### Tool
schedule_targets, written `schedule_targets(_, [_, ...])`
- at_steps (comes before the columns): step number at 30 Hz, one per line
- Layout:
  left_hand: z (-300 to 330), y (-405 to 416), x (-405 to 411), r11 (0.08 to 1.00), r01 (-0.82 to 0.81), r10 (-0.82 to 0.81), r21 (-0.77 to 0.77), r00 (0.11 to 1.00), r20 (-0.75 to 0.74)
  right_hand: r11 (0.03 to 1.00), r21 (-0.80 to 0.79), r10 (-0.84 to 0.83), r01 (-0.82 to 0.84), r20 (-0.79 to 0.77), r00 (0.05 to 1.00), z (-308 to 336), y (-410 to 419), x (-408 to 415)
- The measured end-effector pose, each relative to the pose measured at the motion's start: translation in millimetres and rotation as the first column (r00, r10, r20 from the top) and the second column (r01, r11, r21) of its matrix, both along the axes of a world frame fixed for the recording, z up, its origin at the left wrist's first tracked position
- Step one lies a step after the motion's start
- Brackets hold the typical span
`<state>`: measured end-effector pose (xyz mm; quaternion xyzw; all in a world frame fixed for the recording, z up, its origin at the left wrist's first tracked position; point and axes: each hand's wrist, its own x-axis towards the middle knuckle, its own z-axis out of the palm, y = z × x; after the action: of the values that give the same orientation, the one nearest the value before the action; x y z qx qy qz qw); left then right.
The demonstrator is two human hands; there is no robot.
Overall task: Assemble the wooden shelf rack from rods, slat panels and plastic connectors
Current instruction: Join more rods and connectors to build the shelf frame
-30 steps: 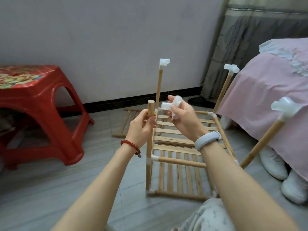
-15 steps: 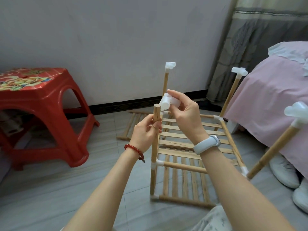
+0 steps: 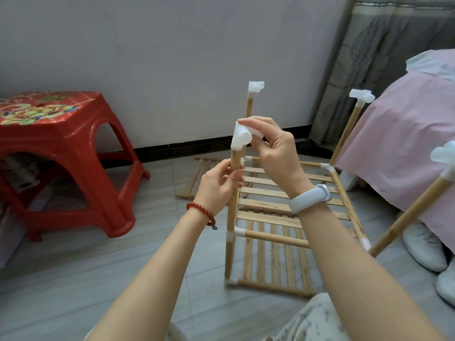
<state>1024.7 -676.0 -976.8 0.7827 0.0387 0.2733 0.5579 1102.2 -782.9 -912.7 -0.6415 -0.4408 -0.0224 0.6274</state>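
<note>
The partly built wooden rack (image 3: 293,232) stands on the floor with two slat shelves and upright rods. My left hand (image 3: 218,187) grips the near-left upright rod (image 3: 232,205) just below its top. My right hand (image 3: 273,148) pinches a white plastic connector (image 3: 241,140) that sits on the top end of that rod. Three other uprights carry white connectors: back left (image 3: 256,87), back right (image 3: 362,96), near right (image 3: 444,155).
A red plastic stool (image 3: 69,153) stands at the left by the wall. A spare slat panel (image 3: 197,178) lies on the floor behind the rack. A pink-covered bed (image 3: 398,143) and white shoes (image 3: 426,247) crowd the right side.
My right hand brought the white connector from beside the rod onto its top end. My left hand kept hold of the rod.
</note>
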Motion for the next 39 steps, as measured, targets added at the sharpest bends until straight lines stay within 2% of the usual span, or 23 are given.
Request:
schedule_targets(2, [0, 1, -1, 1.000, 0.006, -0.006, 0.002, 1.000, -0.004, 0.998, -0.056, 0.003, 0.001, 0.062, 0.998, -1, 1, 0])
schedule_targets(6, [1, 1, -1, 1.000, -0.001, 0.001, 0.001, 1.000, -0.012, 0.990, -0.135, 0.028, -0.029, -0.003, 1.000, 0, 3, -5])
schedule_targets(9, [1, 1, 0, 1.000, -0.015, 0.015, 0.011, 0.999, -0.030, 0.980, -0.109, -0.146, 0.165, 0.165, 0.975, -4, 11, -11])
schedule_targets(12, [1, 1, 0, 1.000, -0.024, 0.024, 0.008, 0.999, -0.033, 0.972, -0.022, -0.222, 0.234, 0.246, 0.943, -8, 14, -14])
schedule_targets(17, [1, 1, -2, 1.000, -0.018, 0.018, -0.001, 0.999, -0.041, 0.978, -0.031, -0.195, 0.204, 0.187, 0.963, -6, 14, -17])
schedule_targets(22, [2, 1, -4, 1.000, -0.025, 0.024, -0.011, 0.998, -0.058, 0.979, -0.167, -0.106, 0.122, 0.099, 0.989, -1, 11, -18])
schedule_targets(25, [3, -3, -4, 0.999, -0.040, 0.041, 0.008, 0.997, -0.064, 0.969, -0.189, -0.140, 0.161, 0.120, 0.983, -2, 10, -23])
schedule_targets(29, [4, -4, -3, 0.999, -0.050, 0.050, 0.011, 0.997, -0.058, 0.967, -0.132, -0.226, 0.218, -0.044, 0.973, 1, 14, -24])
schedule_targets(31, [6, -4, -3, 0.998, -0.055, 0.056, 0.022, 0.997, -0.057, 0.960, -0.123, -0.255, 0.251, -0.016, 0.967, -2, 16, -24])
schedule_targets(34, [6, -3, -3, 0.998, -0.054, 0.056, 0.028, 0.996, -0.070, 0.958, -0.135, -0.240, 0.253, 0.104, 0.965, -4, 18, -25])
schedule_targets(39, [2, -3, -2, 0.998, -0.066, 0.066, -0.004, 0.995, -0.071, 0.981, -0.109, -0.158, 0.158, 0.006, 0.987, -5, 18, -11])
